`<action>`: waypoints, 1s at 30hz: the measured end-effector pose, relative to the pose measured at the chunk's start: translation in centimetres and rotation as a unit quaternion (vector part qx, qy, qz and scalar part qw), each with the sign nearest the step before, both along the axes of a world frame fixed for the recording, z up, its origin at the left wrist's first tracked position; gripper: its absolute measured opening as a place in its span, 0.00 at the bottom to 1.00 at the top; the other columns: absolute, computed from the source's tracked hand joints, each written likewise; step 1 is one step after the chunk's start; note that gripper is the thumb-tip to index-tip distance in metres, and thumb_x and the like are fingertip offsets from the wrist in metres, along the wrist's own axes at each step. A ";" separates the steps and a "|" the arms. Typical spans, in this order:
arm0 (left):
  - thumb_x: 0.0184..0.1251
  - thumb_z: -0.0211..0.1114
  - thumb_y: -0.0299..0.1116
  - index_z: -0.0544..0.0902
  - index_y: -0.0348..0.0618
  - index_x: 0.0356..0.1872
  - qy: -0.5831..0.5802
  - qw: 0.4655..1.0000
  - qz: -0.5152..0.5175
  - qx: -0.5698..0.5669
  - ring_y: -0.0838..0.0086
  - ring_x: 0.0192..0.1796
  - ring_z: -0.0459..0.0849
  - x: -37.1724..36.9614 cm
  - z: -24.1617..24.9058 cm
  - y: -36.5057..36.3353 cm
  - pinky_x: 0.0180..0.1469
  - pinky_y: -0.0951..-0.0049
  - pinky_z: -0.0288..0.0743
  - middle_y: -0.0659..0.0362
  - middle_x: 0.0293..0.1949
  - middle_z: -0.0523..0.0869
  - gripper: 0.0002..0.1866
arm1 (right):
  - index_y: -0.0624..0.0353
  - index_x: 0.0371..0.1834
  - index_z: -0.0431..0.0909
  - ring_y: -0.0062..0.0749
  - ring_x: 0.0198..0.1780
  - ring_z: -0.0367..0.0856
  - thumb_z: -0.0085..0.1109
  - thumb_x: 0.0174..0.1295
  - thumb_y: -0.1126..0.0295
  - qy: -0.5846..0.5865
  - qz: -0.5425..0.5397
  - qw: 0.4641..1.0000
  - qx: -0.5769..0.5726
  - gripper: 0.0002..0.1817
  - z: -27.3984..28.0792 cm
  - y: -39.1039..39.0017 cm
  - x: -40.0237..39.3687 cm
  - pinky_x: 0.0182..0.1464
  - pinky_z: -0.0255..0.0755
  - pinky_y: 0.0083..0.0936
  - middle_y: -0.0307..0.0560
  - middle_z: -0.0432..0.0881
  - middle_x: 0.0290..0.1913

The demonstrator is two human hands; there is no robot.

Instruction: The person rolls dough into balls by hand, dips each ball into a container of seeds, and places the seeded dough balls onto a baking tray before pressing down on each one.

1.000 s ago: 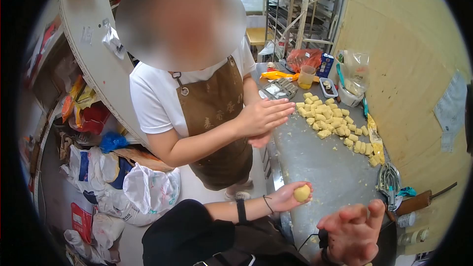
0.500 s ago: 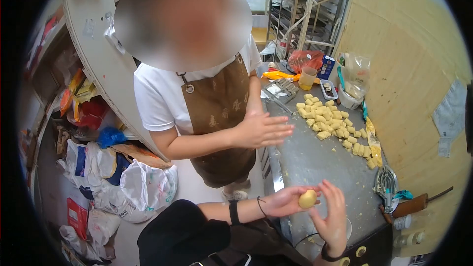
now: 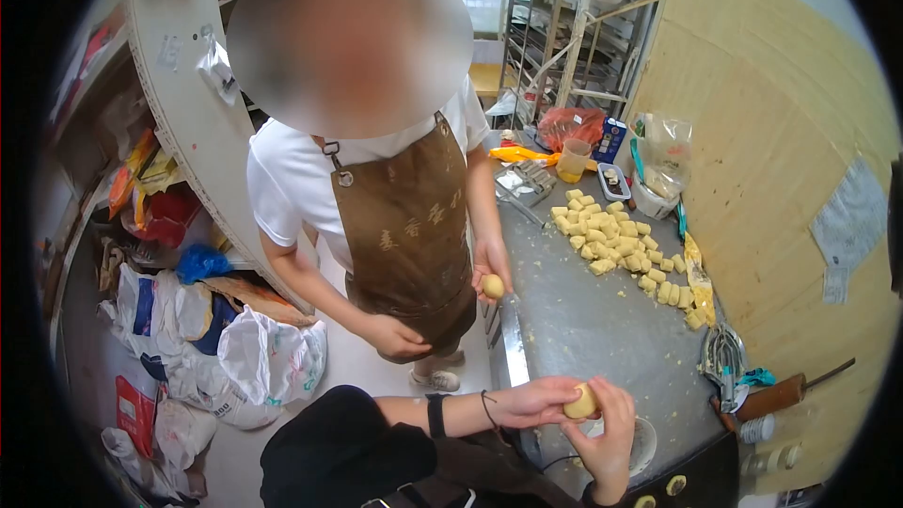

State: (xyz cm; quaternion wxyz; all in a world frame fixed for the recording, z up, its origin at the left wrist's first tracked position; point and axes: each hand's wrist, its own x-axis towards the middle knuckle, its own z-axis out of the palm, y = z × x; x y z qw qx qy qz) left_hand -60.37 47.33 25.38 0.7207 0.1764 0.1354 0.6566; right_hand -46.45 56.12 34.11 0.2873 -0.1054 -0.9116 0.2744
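A round yellow dough ball (image 3: 581, 402) is held between my two hands above the near end of the metal table. My left hand (image 3: 534, 404) comes in from the left, its fingers on the ball's left side. My right hand (image 3: 608, 437) touches the ball from the right with thumb and fingers. Under my hands a white bowl (image 3: 643, 447) is partly hidden. Farther back, many cut dough pieces (image 3: 611, 235) lie heaped on the table (image 3: 564, 320).
Across the table corner stands a person in a brown apron (image 3: 404, 226), a dough ball (image 3: 492, 286) in one hand. A whisk (image 3: 722, 357) and a rolling pin (image 3: 771, 398) lie by the right wall. Filled pastries (image 3: 675, 485) sit at the bottom edge.
My right hand has closed in on the ball, which now sits between both hands. The other person's hands have separated and lowered, showing a dough ball in one.
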 end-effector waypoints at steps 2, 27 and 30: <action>0.76 0.48 0.35 0.64 0.34 0.63 0.022 1.000 -0.002 -0.009 0.64 0.60 0.77 0.2 -1.1 0.5 0.62 0.71 0.74 0.48 0.58 0.75 0.21 | 0.60 0.48 0.78 0.45 0.51 0.76 0.71 0.40 0.68 -0.012 -0.018 0.999 0.045 0.27 -0.7 0.2 0.1 0.55 0.67 0.39 0.49 0.80 0.49; 0.74 0.52 0.33 0.66 0.41 0.63 -0.002 0.996 -0.015 -0.088 0.74 0.55 0.80 0.9 -1.0 1.8 0.58 0.76 0.77 0.55 0.56 0.76 0.19 | 0.62 0.44 0.79 0.48 0.47 0.79 0.70 0.41 0.70 0.022 -0.044 0.996 -0.075 0.22 -2.2 2.0 1.3 0.51 0.70 0.37 0.52 0.82 0.44; 0.74 0.52 0.33 0.66 0.41 0.62 0.005 0.996 -0.018 -0.086 0.73 0.56 0.80 0.8 -1.4 2.0 0.59 0.74 0.77 0.55 0.57 0.76 0.19 | 0.62 0.45 0.79 0.48 0.48 0.78 0.70 0.41 0.70 0.020 -0.045 0.996 -0.070 0.24 -2.6 2.1 1.5 0.52 0.70 0.37 0.52 0.81 0.45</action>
